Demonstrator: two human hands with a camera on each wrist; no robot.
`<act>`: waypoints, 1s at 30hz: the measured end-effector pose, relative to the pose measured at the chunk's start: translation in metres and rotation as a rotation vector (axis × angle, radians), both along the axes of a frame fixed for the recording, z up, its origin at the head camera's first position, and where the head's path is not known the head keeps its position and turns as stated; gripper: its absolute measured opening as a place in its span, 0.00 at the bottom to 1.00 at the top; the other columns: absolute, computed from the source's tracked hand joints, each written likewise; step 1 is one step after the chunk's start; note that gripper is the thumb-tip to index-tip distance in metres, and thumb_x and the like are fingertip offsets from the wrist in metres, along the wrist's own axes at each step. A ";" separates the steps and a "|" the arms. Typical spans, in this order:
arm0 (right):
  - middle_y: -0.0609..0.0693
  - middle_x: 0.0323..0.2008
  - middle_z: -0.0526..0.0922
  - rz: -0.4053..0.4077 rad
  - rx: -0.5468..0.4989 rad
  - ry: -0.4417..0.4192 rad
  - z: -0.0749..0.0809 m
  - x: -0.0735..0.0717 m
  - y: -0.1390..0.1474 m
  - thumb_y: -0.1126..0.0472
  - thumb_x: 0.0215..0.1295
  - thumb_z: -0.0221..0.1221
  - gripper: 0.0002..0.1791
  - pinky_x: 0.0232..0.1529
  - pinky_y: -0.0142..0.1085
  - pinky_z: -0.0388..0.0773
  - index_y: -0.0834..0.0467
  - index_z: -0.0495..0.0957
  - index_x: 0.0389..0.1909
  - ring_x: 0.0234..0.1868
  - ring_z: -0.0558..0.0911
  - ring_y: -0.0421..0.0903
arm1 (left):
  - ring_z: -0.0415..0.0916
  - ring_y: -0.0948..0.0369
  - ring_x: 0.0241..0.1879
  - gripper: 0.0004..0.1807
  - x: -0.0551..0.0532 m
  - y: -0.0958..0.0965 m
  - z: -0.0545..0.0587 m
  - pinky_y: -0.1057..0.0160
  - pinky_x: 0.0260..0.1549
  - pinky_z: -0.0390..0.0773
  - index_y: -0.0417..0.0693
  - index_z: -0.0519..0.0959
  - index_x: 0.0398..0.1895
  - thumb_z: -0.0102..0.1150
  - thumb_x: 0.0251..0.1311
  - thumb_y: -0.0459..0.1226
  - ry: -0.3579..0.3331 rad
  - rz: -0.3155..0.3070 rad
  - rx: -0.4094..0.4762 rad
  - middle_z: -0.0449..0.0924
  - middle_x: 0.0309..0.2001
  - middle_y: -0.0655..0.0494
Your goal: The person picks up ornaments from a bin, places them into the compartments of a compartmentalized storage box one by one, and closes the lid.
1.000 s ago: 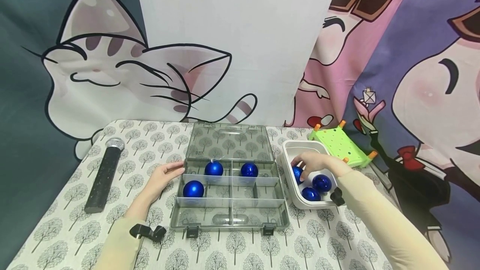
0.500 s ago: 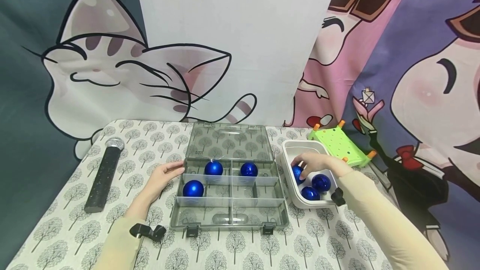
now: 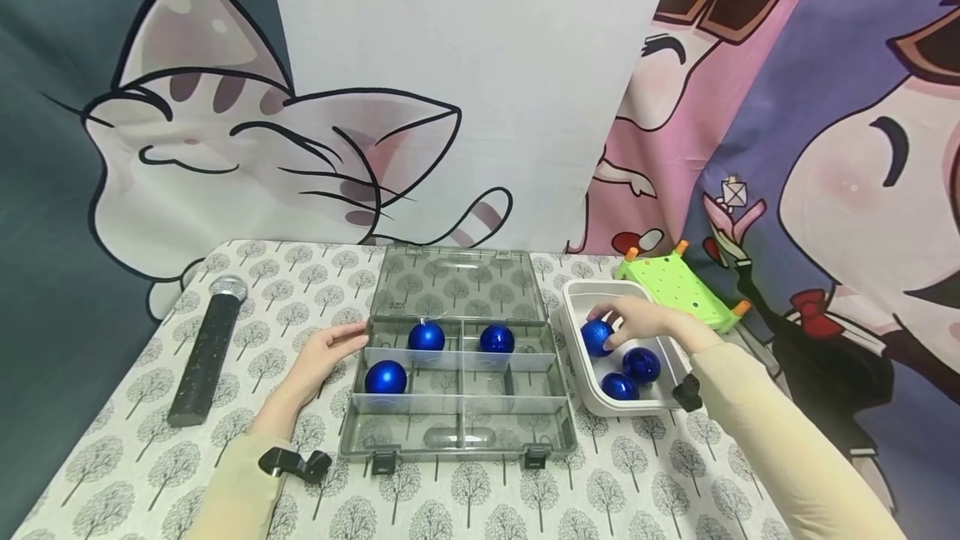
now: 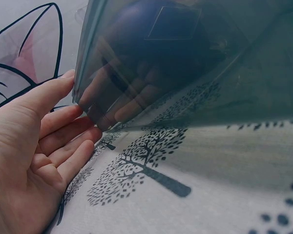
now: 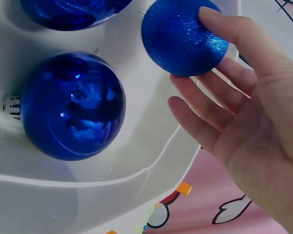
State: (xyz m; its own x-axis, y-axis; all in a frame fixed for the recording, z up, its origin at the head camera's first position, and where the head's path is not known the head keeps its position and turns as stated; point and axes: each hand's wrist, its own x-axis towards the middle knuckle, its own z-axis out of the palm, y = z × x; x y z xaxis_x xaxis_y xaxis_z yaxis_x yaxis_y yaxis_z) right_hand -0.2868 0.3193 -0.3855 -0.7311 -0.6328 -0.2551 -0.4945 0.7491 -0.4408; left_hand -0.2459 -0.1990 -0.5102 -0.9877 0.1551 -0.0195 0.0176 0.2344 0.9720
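Observation:
My right hand (image 3: 633, 320) pinches a textured blue Christmas bauble (image 3: 596, 338) at the left side of a white tub (image 3: 592, 403). The right wrist view shows my thumb on top of this bauble (image 5: 185, 36) and fingertips against its lower side. Two shiny blue baubles lie in the tub, one (image 3: 641, 366) just right of the other (image 3: 619, 387). My left hand (image 3: 322, 363) touches the left side of a grey see-through compartment box (image 3: 405, 440) with relaxed fingers. The box holds blue baubles at back left (image 3: 426, 337), back right (image 3: 497, 339) and middle left (image 3: 386, 377).
The box's lid (image 3: 461, 283) lies open toward the back. A black microphone (image 3: 206, 357) with a silver head lies at the left. Behind the tub sits a green toy piece (image 3: 675, 288) with orange pegs. The tabletop cloth (image 3: 420, 507) has a tree print.
My right hand has shifted slightly up and to the right with the textured bauble, which now shows more fully between my fingers. The left hand stays at the box.

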 end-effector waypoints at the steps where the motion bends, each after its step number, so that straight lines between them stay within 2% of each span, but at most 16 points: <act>1: 0.60 0.47 0.83 -0.002 -0.018 0.016 0.000 0.000 0.001 0.60 0.49 0.71 0.28 0.47 0.47 0.82 0.68 0.77 0.51 0.46 0.83 0.56 | 0.70 0.86 0.46 0.30 0.000 0.000 0.000 0.83 0.52 0.66 0.33 0.70 0.65 0.60 0.66 0.43 -0.001 0.000 0.001 0.73 0.63 0.37; 7: 0.64 0.49 0.82 -0.061 -0.103 0.088 0.001 -0.001 0.004 0.62 0.51 0.70 0.28 0.45 0.48 0.82 0.70 0.76 0.53 0.48 0.82 0.59 | 0.70 0.86 0.46 0.29 0.000 0.001 -0.001 0.83 0.52 0.66 0.33 0.70 0.65 0.59 0.66 0.43 0.000 0.002 0.004 0.73 0.63 0.37; 15: 0.65 0.50 0.80 -0.109 -0.179 0.205 0.015 0.006 -0.001 0.63 0.53 0.70 0.28 0.48 0.56 0.80 0.69 0.75 0.54 0.50 0.80 0.63 | 0.69 0.86 0.46 0.29 0.001 0.000 0.000 0.82 0.53 0.66 0.34 0.70 0.65 0.59 0.66 0.44 -0.001 0.003 -0.017 0.74 0.63 0.38; 19: 0.64 0.51 0.81 -0.119 -0.204 0.290 0.023 0.008 -0.009 0.63 0.53 0.71 0.29 0.48 0.55 0.80 0.68 0.74 0.56 0.49 0.81 0.61 | 0.69 0.86 0.46 0.29 0.001 -0.001 0.000 0.82 0.52 0.66 0.34 0.70 0.65 0.60 0.66 0.43 0.003 0.003 -0.013 0.74 0.63 0.38; 23: 0.63 0.51 0.81 -0.086 -0.233 0.348 0.029 0.010 -0.023 0.64 0.52 0.70 0.29 0.49 0.55 0.80 0.67 0.74 0.56 0.49 0.81 0.59 | 0.70 0.85 0.47 0.29 0.001 -0.001 0.001 0.82 0.52 0.66 0.34 0.70 0.65 0.60 0.66 0.43 0.003 0.006 -0.016 0.73 0.63 0.38; 26: 0.63 0.52 0.81 -0.041 -0.268 0.362 0.033 0.011 -0.038 0.65 0.51 0.70 0.30 0.51 0.54 0.80 0.67 0.74 0.56 0.51 0.80 0.59 | 0.73 0.75 0.54 0.29 0.001 -0.001 0.001 0.81 0.54 0.66 0.35 0.70 0.65 0.60 0.66 0.44 -0.001 0.006 -0.023 0.73 0.63 0.39; 30: 0.61 0.54 0.80 0.008 -0.308 0.361 0.035 0.014 -0.057 0.66 0.51 0.71 0.30 0.53 0.55 0.78 0.65 0.74 0.57 0.53 0.80 0.58 | 0.71 0.53 0.64 0.29 0.000 0.000 0.001 0.81 0.54 0.66 0.34 0.70 0.65 0.59 0.66 0.43 -0.002 0.003 -0.026 0.73 0.64 0.39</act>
State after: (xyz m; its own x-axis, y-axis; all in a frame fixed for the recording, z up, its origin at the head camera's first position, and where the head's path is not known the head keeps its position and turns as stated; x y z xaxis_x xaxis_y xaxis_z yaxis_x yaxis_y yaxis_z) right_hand -0.2730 0.2625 -0.3501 -0.7334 -0.6448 0.2153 -0.6622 0.6061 -0.4406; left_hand -0.2460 -0.1992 -0.5092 -0.9882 0.1513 -0.0255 0.0149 0.2600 0.9655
